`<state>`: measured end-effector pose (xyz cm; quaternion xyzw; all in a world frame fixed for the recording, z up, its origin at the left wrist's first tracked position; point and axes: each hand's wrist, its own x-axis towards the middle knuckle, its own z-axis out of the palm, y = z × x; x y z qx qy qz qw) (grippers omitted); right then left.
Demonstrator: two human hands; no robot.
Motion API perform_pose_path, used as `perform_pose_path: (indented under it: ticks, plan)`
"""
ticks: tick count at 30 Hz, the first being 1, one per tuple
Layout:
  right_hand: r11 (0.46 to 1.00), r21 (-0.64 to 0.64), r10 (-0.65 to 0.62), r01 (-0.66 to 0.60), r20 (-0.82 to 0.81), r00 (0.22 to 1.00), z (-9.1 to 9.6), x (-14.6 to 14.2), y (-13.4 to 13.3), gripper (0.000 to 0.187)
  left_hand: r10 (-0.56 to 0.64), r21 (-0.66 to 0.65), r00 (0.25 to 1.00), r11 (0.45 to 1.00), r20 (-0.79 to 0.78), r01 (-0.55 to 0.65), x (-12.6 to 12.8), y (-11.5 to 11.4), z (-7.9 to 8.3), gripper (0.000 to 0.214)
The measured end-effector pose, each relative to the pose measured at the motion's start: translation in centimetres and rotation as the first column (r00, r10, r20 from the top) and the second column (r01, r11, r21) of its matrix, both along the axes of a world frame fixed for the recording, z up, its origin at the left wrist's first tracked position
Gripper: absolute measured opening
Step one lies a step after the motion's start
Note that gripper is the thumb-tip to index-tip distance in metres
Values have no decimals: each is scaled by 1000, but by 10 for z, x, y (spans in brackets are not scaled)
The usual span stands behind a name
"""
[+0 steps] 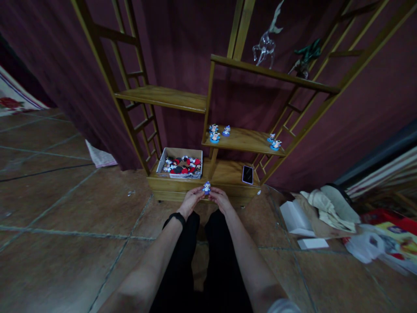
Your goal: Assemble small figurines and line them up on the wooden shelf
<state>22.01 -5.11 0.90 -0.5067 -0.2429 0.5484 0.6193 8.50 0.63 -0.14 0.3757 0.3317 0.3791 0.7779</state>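
Note:
A small figurine (206, 187) with a blue base is pinched between my left hand (192, 199) and my right hand (219, 198), in front of the lowest board of a wooden shelf unit (228, 171). Both hands have their fingers closed on it. A cardboard box (181, 163) with several small figurines stands on that board to the left. Three figurines (217, 132) stand at the left of the middle shelf (244, 141) and two more figurines (274, 142) at its right end.
A phone (248, 174) lies on the lowest board at the right. A glass deer (266, 43) and a dark green ornament (304, 56) stand on the top shelf. Cloth, white boxes and bags (325, 213) lie on the tiled floor at the right.

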Motion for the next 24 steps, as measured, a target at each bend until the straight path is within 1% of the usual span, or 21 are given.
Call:
perform_pose_path:
  ticks: [4, 10, 17, 21, 24]
  plan:
    - [1000, -12, -5, 5, 4, 1000, 1, 0, 0, 34, -25, 2, 1000, 1000, 8, 25, 0, -1, 2, 31]
    - [1000, 10, -4, 4, 16, 1000, 2, -1, -1, 33, -57, 24, 998, 998, 4, 57, 0, -2, 5, 30]
    - [1000, -11, -4, 4, 37, 999, 2, -1, -1, 33, -40, 6, 999, 999, -30, 41, 0, -2, 2, 26]
    - [999, -31, -7, 8, 53, 999, 4, -2, 0, 34, -50, -4, 997, 999, -66, 50, 0, -1, 2, 27]
    - [1000, -24, -5, 7, 59, 998, 5, -2, -1, 36, -60, -17, 994, 998, -87, 59, 1, -1, 4, 28]
